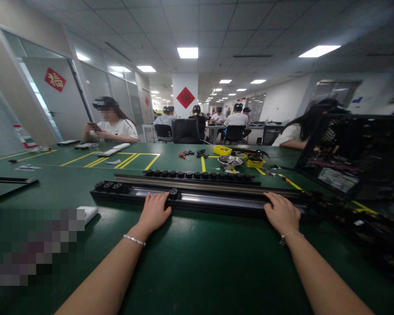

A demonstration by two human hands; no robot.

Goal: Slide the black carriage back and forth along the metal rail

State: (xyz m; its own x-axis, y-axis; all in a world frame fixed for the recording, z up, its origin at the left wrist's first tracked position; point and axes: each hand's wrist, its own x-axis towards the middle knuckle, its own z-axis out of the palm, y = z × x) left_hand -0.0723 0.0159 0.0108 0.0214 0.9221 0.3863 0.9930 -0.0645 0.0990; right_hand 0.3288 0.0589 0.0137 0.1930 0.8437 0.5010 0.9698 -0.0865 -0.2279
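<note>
A long black rail (223,204) with a shiny inner channel lies crosswise in front of me. My left hand (155,212) rests on its near edge, fingers stretched over the channel and thumb apart. A small round black part (174,192) sits in the channel right at those fingertips; whether they touch it is unclear. Toward the right end, my right hand (282,212) lies over the same rail with its fingers extended. Several similar round black parts (108,187) sit at the rail's left end. Behind it runs a row of more round black parts (197,175).
On the green table (210,262) stand a metal bowl (230,162), a yellow tray (222,150) and an orange-handled screwdriver (184,156). An open black case (351,153) rises at right, dark parts before it. People (113,120) sit beyond the table.
</note>
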